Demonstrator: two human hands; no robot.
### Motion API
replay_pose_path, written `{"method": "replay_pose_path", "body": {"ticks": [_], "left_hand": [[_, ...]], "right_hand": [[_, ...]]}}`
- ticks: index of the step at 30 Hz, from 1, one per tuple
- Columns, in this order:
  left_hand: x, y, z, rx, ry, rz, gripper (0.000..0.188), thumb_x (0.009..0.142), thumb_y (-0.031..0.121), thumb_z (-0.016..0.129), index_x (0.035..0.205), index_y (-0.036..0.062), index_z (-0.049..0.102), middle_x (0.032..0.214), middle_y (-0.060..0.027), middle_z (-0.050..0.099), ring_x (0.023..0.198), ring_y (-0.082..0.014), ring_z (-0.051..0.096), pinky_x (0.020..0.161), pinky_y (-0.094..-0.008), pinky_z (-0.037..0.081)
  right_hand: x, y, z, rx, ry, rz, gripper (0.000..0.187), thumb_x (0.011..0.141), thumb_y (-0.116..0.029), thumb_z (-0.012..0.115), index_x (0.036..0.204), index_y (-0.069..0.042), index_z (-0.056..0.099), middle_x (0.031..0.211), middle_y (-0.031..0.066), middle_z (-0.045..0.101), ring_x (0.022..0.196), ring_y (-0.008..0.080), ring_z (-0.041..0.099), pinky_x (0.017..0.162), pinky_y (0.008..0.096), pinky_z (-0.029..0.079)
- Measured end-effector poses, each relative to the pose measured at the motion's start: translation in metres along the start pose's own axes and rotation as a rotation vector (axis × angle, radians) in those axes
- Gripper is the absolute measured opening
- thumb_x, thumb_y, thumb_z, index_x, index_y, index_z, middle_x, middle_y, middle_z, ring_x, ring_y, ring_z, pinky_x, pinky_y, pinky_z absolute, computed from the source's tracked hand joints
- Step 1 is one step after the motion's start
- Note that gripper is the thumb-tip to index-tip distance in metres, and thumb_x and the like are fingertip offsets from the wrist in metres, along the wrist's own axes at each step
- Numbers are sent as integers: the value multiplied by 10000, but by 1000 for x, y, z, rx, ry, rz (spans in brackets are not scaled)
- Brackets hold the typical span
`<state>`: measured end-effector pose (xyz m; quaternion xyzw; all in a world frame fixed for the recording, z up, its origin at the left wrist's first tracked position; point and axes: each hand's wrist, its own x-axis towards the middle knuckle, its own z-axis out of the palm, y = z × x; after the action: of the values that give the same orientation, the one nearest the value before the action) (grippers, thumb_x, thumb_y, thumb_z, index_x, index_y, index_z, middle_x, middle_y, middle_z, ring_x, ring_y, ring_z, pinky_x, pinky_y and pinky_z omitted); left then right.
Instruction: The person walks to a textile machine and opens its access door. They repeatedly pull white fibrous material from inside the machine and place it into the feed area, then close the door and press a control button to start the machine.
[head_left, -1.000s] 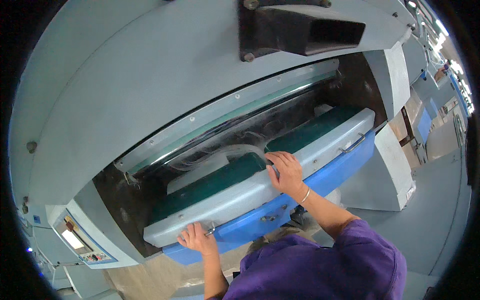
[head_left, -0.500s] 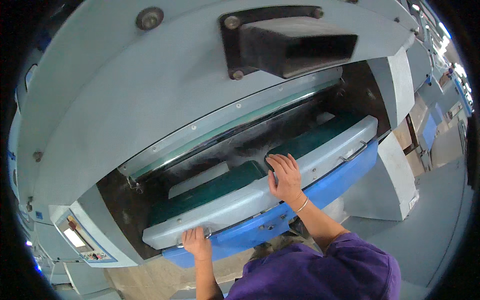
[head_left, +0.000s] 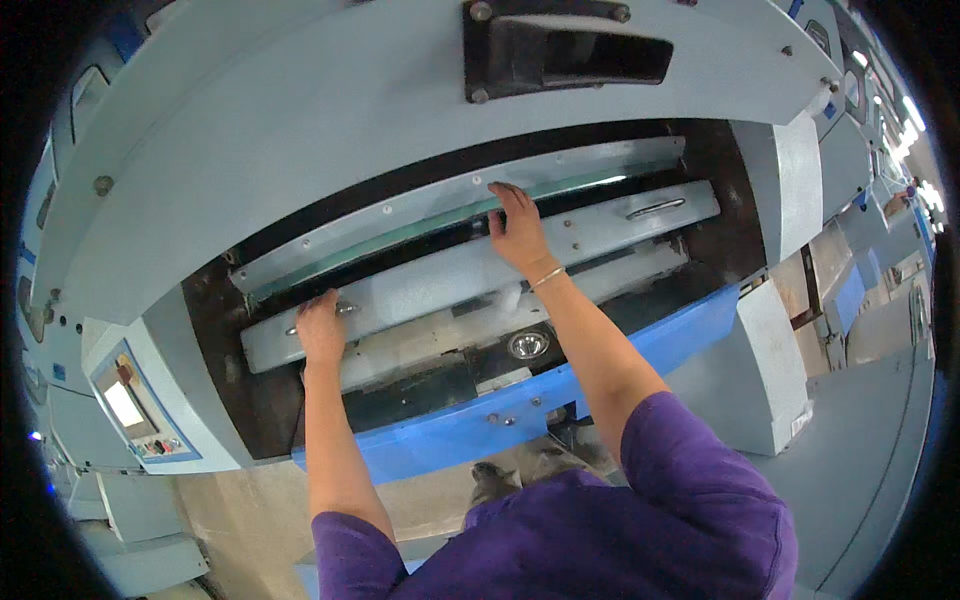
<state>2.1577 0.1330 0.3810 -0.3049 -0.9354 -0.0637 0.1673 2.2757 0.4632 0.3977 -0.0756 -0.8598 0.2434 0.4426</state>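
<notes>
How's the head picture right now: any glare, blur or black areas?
Head view: corners fall black; overhead lamps glare at upper right; the control screen washes out white; the grey bar, left hand and right hand look reasonably sharp.

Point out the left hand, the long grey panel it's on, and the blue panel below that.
Left hand (head_left: 321, 328): head view, on the back of the hand.
Grey panel (head_left: 455, 277): head view, on the middle of its long face.
Blue panel (head_left: 450, 433): head view, on its face, left of centre.
</notes>
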Motion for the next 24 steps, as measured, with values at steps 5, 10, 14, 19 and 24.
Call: {"method": "replay_pose_path", "body": {"ticks": [5,10,14,19,24], "left_hand": [[-9,38,-19,107,196,-31,366,749,10,543,1113,58,544,1201,-204,504,1129,-360,454,921,-568,342],[-58,101,-26,-171,-118,88,319,747,13,553,1065,22,543,1091,-217,504,1042,-412,461,937,-533,358],[-71,132,6,-403,-100,113,217,759,3,534,972,-21,567,968,-217,530,942,-406,498,889,-452,421],[-53,150,81,-742,-345,-188,413,863,242,531,1158,-48,537,1202,-262,528,1146,-411,476,968,-427,388],[-1,203,149,-535,-609,-642,825,820,649,426,1246,-54,495,1248,-304,491,1211,-381,456,1020,-419,347]], "right_hand": [[-71,17,5,251,-121,482,216,796,-97,611,987,-6,565,969,182,588,932,334,567,788,401,462],[-172,85,75,332,-114,906,546,694,-267,721,1076,58,506,1044,217,546,995,337,538,823,403,446],[-187,132,118,667,-33,1113,520,706,-176,686,1133,27,468,1071,193,537,918,260,550,708,352,465],[-166,79,37,498,-781,792,237,758,-13,561,995,-15,577,910,118,609,698,189,610,576,315,492],[-171,-56,-104,569,-997,375,231,803,-58,554,1026,-59,617,962,165,626,911,315,609,793,380,485]]}}
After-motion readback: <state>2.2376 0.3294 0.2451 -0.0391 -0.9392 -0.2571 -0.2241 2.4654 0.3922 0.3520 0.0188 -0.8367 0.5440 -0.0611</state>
